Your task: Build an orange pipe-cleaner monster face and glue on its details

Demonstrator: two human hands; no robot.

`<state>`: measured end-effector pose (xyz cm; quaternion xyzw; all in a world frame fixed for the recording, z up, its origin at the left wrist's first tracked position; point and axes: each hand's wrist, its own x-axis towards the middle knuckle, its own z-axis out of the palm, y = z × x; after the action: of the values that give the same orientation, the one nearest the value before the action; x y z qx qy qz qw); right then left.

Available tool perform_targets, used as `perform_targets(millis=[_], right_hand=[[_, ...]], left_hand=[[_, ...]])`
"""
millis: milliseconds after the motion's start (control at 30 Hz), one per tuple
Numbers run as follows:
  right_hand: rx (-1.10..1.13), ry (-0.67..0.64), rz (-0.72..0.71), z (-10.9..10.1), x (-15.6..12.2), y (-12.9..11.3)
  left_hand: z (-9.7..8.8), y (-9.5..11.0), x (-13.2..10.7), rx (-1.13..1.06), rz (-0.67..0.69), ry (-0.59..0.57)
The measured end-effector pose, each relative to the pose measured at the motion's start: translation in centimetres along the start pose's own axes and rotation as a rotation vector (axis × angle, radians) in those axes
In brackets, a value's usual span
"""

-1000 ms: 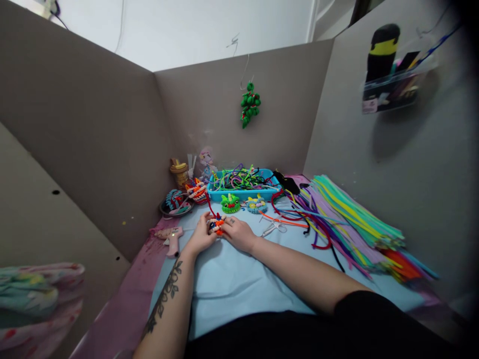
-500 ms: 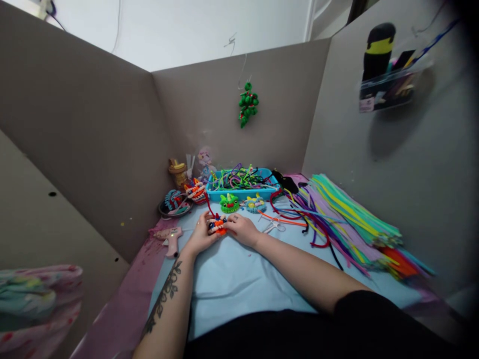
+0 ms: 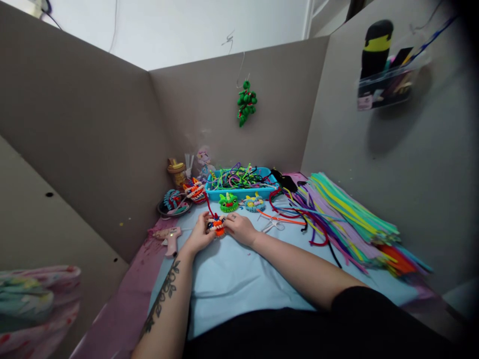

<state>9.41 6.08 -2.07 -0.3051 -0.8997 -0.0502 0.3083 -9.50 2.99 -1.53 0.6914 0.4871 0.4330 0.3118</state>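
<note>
Between my two hands is a small orange, white and blue pipe-cleaner animal head (image 3: 217, 225), with a dark red pipe cleaner (image 3: 208, 203) rising from its top. My left hand (image 3: 201, 233) grips its left side, fingers curled around it. On the other side my right hand (image 3: 238, 228) pinches the edge with thumb and fingers. Just beyond stand a green pipe-cleaner head (image 3: 228, 202) and a light blue and yellow one (image 3: 254, 203). Scissors (image 3: 274, 224) lie to the right of my right hand. A pink glue gun (image 3: 171, 240) rests left of my left hand.
A blue tray (image 3: 243, 193) of tangled pipe cleaners sits at the back. Bundles of long pipe cleaners (image 3: 348, 219) cover the right side. A dark bowl (image 3: 174, 213) and an orange-white head (image 3: 195, 191) are at back left. Grey panels (image 3: 239, 139) enclose the table; a green ornament (image 3: 247, 103) hangs there.
The view has shifted slightly. My hands keep their hold on the orange head, which now shows a little more of its front between the fingers.
</note>
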Motion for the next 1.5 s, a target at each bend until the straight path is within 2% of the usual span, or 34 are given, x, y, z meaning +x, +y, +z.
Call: perform_targets(millis=[367,600,800,1200,1500], right_hand=[[-0.013,-0.02,0.025,-0.1,0.0,-0.3],[0.018,-0.009,-0.123,0.0,0.0,-0.8],[-0.006,0.021,-0.13,0.5,0.3,-0.9],[-0.027,0.01,-0.083,0.5,0.4,-1.2],[-0.009,0.024,0.018,0.7,0.5,-1.5]], left_hand=[[-0.1,0.6,0.0,0.022,-0.015,-0.009],[0.0,0.7,-0.1,-0.003,-0.029,0.009],[-0.1,1.2,-0.2,-0.044,-0.027,-0.03],[-0.3,1.1,-0.2,-0.041,-0.001,-0.039],[-0.3,1.7,-0.2,0.022,0.015,-0.021]])
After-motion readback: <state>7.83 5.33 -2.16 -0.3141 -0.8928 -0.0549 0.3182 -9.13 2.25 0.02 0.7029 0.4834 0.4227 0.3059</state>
